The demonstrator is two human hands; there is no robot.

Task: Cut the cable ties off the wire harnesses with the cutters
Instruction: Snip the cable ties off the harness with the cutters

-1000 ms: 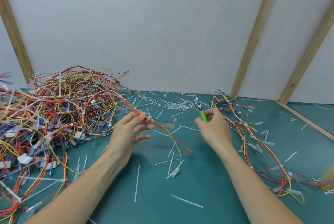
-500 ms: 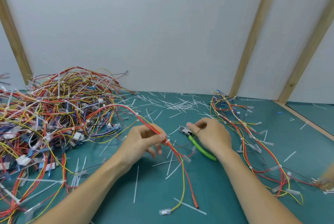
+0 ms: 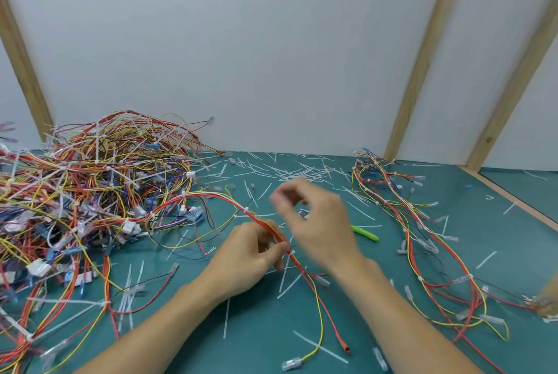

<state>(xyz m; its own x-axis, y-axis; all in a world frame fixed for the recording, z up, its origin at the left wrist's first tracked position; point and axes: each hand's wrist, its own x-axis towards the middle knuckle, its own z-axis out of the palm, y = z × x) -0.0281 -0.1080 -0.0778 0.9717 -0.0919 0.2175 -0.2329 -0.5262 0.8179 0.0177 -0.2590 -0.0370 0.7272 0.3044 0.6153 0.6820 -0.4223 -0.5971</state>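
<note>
Left hand [image 3: 250, 252]: its grip pinches a red-and-yellow wire harness [image 3: 271, 230] between thumb and fingertips, low over the worktop near the middle of the view.
Held harness: it arcs from the big heap on the left, passes through the left hand's grip, then trails toward the viewer, ending in a red sleeved tip [image 3: 344, 347] and a yellow wire with a clear connector [image 3: 291, 364], both lying on the worktop.
Cable tie [image 3: 246, 210]: a small white one sits on the held harness, just up the wire from the left hand's fingers.
Right hand [image 3: 317, 219]: raised just beside and above the left hand, motion-blurred; the fingers look curled toward the thumb, but I cannot tell whether the grip holds anything.
Cutters [image 3: 365, 233]: the green handle lies on the worktop just to the right of the right hand, partly hidden behind it; the hand is not holding the handle.
Uncut heap [image 3: 90, 192]: a tangled pile of red, yellow, blue and black harnesses with many white ties, filling the left side.
Right-hand harnesses [image 3: 422, 240]: a looser run of wires stretching from the far edge toward the near right corner, well apart from the heap.
Cut tie scraps [image 3: 290, 169]: thin white strips scattered across the middle and far part of the worktop, some more near the hands.
Worktop [image 3: 256, 337]: a teal mat.
Backdrop: a pale wall [image 3: 241, 56] crossed by slanting wooden battens [image 3: 422, 56].
</note>
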